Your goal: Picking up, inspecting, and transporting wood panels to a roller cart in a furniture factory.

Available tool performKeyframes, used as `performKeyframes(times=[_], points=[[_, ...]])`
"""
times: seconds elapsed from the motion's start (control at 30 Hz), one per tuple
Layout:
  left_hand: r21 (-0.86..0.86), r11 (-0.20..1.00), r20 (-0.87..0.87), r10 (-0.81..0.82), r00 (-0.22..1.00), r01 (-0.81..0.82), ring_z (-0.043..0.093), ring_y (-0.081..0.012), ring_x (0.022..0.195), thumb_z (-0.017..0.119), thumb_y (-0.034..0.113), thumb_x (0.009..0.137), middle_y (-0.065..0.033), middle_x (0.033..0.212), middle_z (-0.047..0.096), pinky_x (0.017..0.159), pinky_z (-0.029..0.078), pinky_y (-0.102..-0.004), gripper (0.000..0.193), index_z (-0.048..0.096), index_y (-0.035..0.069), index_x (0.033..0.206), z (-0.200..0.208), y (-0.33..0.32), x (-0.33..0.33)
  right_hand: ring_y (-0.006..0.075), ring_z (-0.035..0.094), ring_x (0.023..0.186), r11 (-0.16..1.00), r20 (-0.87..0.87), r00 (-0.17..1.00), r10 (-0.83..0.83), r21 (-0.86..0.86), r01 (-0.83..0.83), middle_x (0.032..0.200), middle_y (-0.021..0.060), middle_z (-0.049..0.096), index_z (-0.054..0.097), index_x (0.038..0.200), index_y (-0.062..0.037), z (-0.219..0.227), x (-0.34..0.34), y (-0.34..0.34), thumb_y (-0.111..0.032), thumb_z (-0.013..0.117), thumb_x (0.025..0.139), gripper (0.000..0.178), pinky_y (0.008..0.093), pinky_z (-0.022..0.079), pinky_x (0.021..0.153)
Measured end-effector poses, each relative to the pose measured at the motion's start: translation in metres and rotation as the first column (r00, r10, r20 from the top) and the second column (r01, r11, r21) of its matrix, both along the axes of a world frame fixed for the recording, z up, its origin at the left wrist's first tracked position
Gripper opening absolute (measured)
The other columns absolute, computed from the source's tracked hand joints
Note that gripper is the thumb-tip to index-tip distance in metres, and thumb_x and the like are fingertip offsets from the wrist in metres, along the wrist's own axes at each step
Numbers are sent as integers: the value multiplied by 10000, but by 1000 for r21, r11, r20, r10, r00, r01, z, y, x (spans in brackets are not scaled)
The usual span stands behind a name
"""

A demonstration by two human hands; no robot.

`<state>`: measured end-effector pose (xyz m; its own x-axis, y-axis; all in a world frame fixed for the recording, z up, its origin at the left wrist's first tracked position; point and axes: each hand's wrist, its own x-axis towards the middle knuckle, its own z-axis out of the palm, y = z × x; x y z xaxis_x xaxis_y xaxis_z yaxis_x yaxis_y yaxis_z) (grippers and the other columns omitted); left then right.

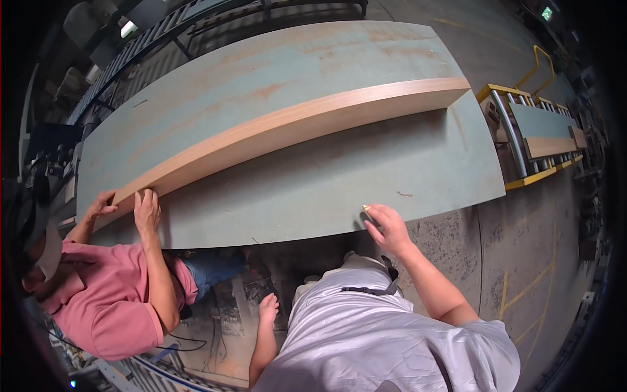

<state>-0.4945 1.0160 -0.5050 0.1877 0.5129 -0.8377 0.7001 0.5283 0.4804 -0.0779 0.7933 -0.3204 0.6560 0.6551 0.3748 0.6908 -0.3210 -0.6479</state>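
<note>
One long, pale wood-coloured board [294, 128] stands on edge across a broad greyish-green tabletop [294, 202], its left end at a pink-shirted co-worker's hands [147, 210]. The person's right hand [388, 227] pinches a small yellowish object [366, 208], grip closed, by the near edge; the left hand [268, 308] hangs lower, loosely curled, whether empty one cannot tell.

On a pale-green bench [307, 212], a long wood-grain board [294, 122] runs from nine to two o'clock. A pink-shirted co-worker's hands [147, 208] touch its nine-o'clock end. The wearer's right hand [390, 230], at four o'clock, pinches a small pale item [366, 208]; the left hand [268, 308] hangs loosely curled at seven.
</note>
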Motion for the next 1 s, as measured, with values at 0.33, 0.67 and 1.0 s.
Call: performKeyframes(times=[0.33,0.67,1.0], points=[[169,984,131,29,991,-51,553,-96,834,583,246,883,-26,988,611,683,433,-223,388,548,49,1215,29,-55,72,260,577,964,974,86,975,206,-110,-196,1005,87,622,590,1048,-55,-8,54,0,-126,668,744,321,377,421,831],[3,972,-12,236,972,-236,484,-68,578,603,221,872,21,758,574,514,403,-219,326,593,36,1140,-35,-135,-12,290,570,953,974,65,978,197,-131,-187,1003,120,615,591,1042,-31,-11,56,8,-116,666,739,324,395,420,826],[873,478,66,91,994,-101,397,-325,1238,564,256,881,-185,1334,422,1024,323,-388,441,486,38,1256,72,20,136,301,556,945,964,86,972,217,-175,-199,1031,135,601,586,1045,-18,-16,41,15,-52,652,723,331,389,396,839]])
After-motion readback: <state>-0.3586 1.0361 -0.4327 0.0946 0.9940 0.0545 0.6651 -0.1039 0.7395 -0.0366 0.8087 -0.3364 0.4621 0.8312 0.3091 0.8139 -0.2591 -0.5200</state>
